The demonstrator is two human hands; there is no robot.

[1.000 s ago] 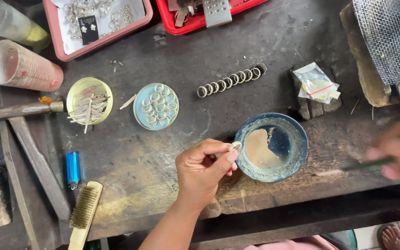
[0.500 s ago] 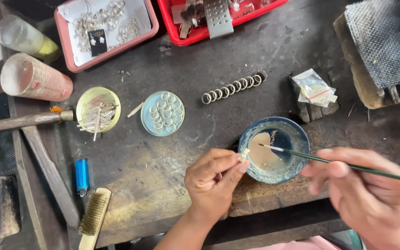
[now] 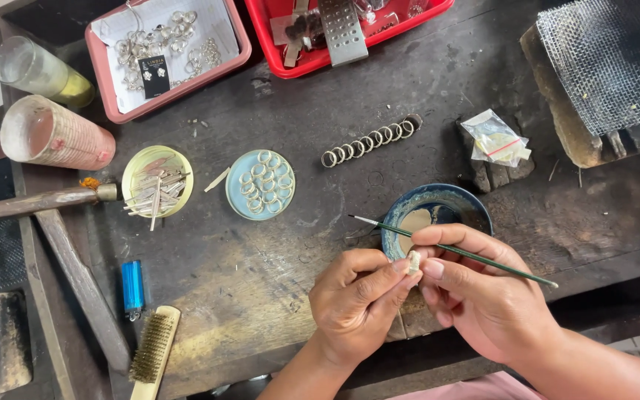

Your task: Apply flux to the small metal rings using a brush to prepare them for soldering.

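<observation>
Hands meet near the front edge of the dark tabletop. The left hand pinches a small pale ring piece between thumb and forefinger, its grip narrow and closed on it. The right hand holds a thin green-handled brush, grip closed around the shaft, bristle tip pointing left, just beside the blue bowl. The bowl sits directly behind the hands and holds a tan paste. Farther back lie a row of rings and a light blue lid of rings. A wire brush and blue lighter lie toward the front left corner.
</observation>
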